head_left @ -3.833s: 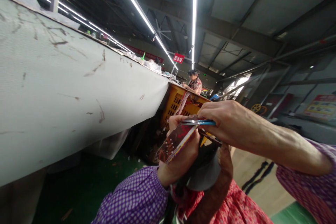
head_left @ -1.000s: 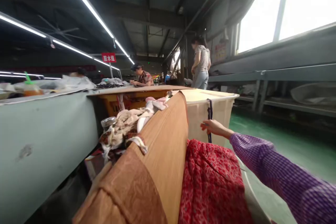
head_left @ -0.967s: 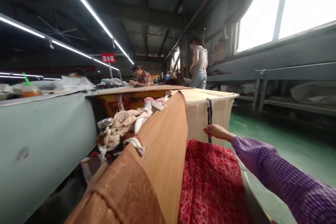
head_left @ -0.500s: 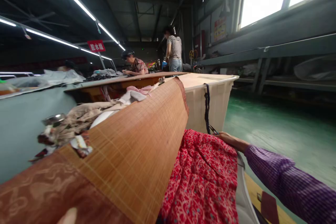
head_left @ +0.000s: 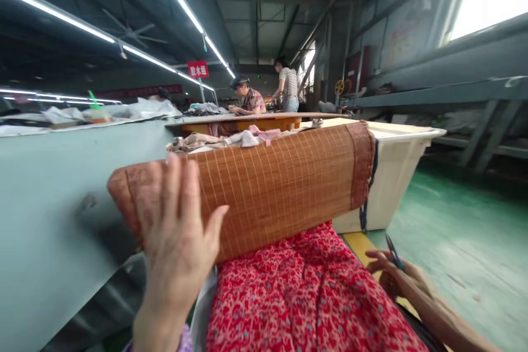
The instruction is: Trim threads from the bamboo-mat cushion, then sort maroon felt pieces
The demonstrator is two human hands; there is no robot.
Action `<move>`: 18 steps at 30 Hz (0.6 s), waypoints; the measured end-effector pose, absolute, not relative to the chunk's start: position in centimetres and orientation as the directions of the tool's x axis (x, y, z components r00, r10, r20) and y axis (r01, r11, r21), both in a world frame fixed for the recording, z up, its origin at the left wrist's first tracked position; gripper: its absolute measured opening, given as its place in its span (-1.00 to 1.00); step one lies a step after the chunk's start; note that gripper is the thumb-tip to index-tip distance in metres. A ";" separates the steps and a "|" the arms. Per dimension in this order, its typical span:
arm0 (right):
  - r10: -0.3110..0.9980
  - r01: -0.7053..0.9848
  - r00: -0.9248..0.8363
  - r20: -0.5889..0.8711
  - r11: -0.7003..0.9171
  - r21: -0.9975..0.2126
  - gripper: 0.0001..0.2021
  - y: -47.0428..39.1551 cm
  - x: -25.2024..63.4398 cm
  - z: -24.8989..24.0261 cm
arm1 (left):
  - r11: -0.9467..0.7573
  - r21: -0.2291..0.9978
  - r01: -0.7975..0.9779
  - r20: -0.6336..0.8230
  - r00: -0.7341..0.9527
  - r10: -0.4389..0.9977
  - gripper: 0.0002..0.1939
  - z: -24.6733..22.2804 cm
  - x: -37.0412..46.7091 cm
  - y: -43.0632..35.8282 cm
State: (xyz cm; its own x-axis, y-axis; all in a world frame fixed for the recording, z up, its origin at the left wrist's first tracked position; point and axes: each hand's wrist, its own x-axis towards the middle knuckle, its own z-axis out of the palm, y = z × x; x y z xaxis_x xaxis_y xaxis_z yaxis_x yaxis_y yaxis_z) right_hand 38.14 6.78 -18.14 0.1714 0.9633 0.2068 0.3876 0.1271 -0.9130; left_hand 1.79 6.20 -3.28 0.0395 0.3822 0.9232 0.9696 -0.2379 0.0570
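Note:
A brown bamboo mat (head_left: 280, 181) with a reddish-brown cloth border hangs over the near edge of the work surface. My left hand (head_left: 177, 220) is in front of its left end, palm toward the mat, fingers spread and slightly blurred. Low on the right, my right hand (head_left: 396, 275) holds small dark-tipped tweezers (head_left: 394, 253) pointing up. Red patterned fabric (head_left: 305, 291) lies over my lap between the hands. Pink, white and beige cloth scraps (head_left: 231, 140) lie behind the mat's upper edge.
A cream plastic bin (head_left: 396, 181) with a dark strap stands right of the mat. A pale blue-grey panel (head_left: 70, 187) is at left. Two people (head_left: 249, 100) work farther back. Green floor (head_left: 466, 220) and grey shelving (head_left: 454, 93) lie to the right.
The view has turned left and back. My left hand has risen to the mat's left end with fingers spread. My right hand has come away from the bin's strap, and the tweezers show clearly.

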 end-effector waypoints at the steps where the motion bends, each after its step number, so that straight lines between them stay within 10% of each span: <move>1: 0.964 0.411 0.157 0.216 0.136 -0.902 -0.56 7.5 37.7 -17.2 | -0.270 -0.003 0.963 0.895 0.123 0.429 -0.17 -3.9 2.9 6.9; 8: 0.908 0.664 -0.144 0.394 0.384 -0.641 -0.57 10.6 34.5 -15.6 | -0.175 -0.203 0.964 0.782 0.267 0.563 -0.17 -9.5 5.6 10.9; 18: 0.954 0.512 -0.027 0.298 0.269 -0.816 -0.54 10.9 37.2 -17.6 | -0.201 -0.362 0.910 0.717 0.410 0.564 -0.40 -14.6 6.5 10.5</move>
